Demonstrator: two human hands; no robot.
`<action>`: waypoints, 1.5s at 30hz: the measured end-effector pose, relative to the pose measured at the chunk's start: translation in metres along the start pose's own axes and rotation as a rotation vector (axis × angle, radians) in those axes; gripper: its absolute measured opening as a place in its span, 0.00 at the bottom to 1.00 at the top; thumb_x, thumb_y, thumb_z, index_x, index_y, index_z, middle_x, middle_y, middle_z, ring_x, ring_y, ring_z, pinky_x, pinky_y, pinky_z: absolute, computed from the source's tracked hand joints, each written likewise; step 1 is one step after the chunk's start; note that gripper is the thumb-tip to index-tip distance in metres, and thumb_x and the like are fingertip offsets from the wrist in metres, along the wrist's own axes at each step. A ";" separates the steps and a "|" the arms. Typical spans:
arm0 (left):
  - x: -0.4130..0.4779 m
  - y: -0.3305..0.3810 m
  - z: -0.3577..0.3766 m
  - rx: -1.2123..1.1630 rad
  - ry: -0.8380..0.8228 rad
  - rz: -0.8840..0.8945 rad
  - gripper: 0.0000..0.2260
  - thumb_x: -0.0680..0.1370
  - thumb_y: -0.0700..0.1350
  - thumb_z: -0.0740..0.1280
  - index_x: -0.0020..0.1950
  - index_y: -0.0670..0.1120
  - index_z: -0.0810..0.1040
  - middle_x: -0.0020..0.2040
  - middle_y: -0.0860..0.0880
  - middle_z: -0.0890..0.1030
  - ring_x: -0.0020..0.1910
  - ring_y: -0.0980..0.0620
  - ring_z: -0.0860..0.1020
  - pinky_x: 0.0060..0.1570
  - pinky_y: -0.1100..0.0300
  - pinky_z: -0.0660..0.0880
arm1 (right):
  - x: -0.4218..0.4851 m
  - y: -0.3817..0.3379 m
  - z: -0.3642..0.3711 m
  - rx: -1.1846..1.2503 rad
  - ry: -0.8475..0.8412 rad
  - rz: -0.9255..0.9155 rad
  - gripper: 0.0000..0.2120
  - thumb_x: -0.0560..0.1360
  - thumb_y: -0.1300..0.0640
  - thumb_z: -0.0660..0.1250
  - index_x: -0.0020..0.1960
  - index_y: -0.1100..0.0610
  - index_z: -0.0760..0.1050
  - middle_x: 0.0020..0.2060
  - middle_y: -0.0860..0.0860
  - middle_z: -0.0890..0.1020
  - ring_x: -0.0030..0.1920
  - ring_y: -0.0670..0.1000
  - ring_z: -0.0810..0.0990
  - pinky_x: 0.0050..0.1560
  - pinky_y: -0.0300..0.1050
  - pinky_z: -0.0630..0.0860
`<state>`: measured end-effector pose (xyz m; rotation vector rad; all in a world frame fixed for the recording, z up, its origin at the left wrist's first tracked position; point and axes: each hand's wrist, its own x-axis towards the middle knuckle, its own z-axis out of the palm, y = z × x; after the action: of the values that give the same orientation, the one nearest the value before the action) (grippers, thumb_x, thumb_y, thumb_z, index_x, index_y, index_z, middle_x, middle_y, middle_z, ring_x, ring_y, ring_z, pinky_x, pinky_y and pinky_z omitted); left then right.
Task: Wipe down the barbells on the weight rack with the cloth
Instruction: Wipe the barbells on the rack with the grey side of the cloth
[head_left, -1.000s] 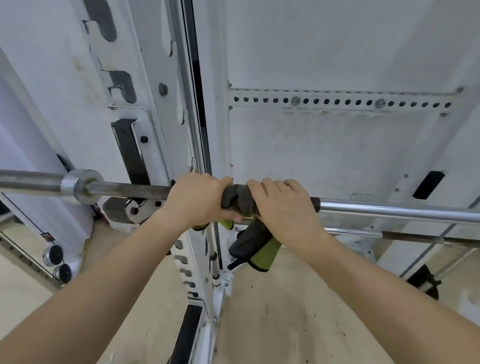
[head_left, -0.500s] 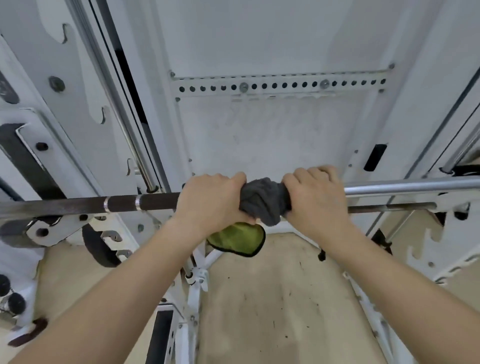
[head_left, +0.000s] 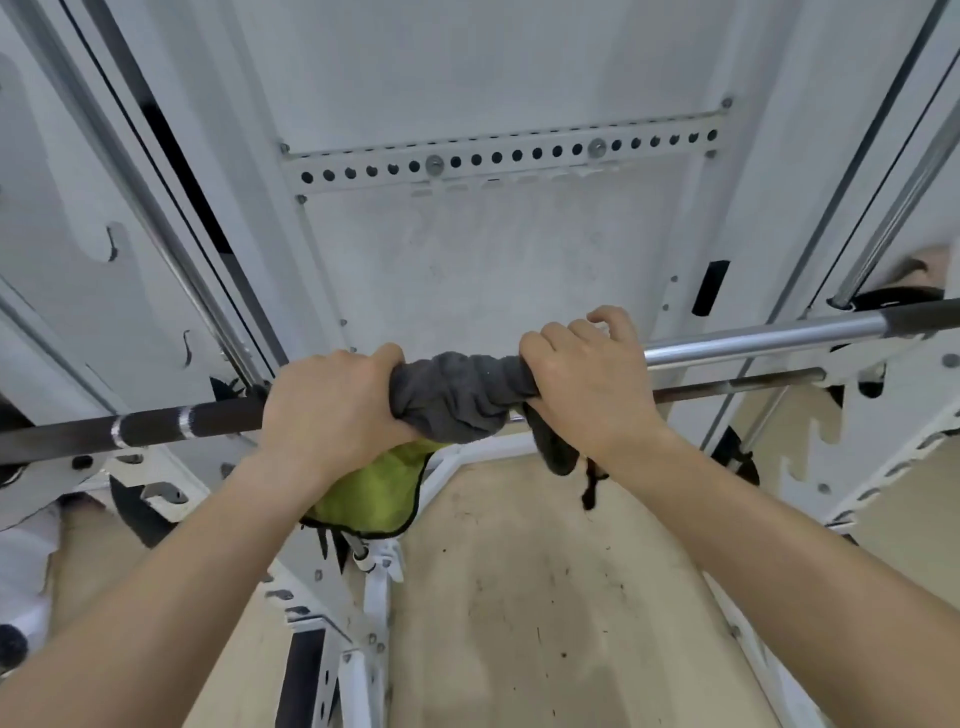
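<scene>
A steel barbell (head_left: 753, 340) runs left to right across the white weight rack, dark and knurled at its left part (head_left: 208, 423), shiny at the right. A cloth (head_left: 457, 395), grey outside and lime green inside, is wrapped around the bar's middle, with a green flap hanging below. My left hand (head_left: 332, 410) grips the cloth's left end around the bar. My right hand (head_left: 587, 379) holds the cloth's right end, its outer fingers lifted slightly off the bar. A thinner bar (head_left: 737, 387) runs just below on the right.
White rack uprights (head_left: 130, 171) with slotted hooks stand left and right. A perforated strip (head_left: 498, 156) crosses the white back panel. The white base frame (head_left: 374, 587) lies on the beige floor below. A dark weight plate (head_left: 140, 519) shows low on the left.
Both hands and the cloth have slid rightwards along the bar, away from its collar. The hands have spread apart, showing more grey cloth between them. The right hand's fingers have loosened.
</scene>
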<state>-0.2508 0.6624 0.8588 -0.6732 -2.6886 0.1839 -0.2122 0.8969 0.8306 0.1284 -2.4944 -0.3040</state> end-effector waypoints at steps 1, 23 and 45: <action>0.005 0.015 -0.002 0.011 -0.002 0.000 0.24 0.69 0.72 0.64 0.46 0.52 0.71 0.30 0.53 0.73 0.29 0.47 0.76 0.28 0.58 0.68 | -0.004 0.014 0.002 -0.011 0.013 0.001 0.11 0.64 0.61 0.76 0.38 0.55 0.73 0.29 0.49 0.74 0.31 0.55 0.75 0.57 0.53 0.66; 0.176 0.420 -0.031 -0.105 0.066 0.150 0.10 0.77 0.55 0.62 0.43 0.50 0.68 0.29 0.53 0.64 0.25 0.52 0.61 0.28 0.58 0.55 | -0.111 0.371 0.048 -0.118 0.158 0.036 0.05 0.70 0.62 0.66 0.41 0.53 0.73 0.32 0.50 0.77 0.35 0.58 0.77 0.51 0.53 0.70; 0.144 0.334 -0.018 -0.025 0.028 0.098 0.14 0.76 0.59 0.63 0.43 0.51 0.66 0.30 0.52 0.64 0.29 0.45 0.67 0.29 0.58 0.62 | -0.091 0.302 0.040 -0.039 0.107 -0.007 0.06 0.67 0.62 0.63 0.42 0.55 0.75 0.35 0.49 0.78 0.37 0.56 0.77 0.62 0.56 0.66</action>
<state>-0.2182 1.0246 0.8504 -0.8104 -2.6369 0.1648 -0.1688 1.2121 0.8216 0.1343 -2.3817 -0.3395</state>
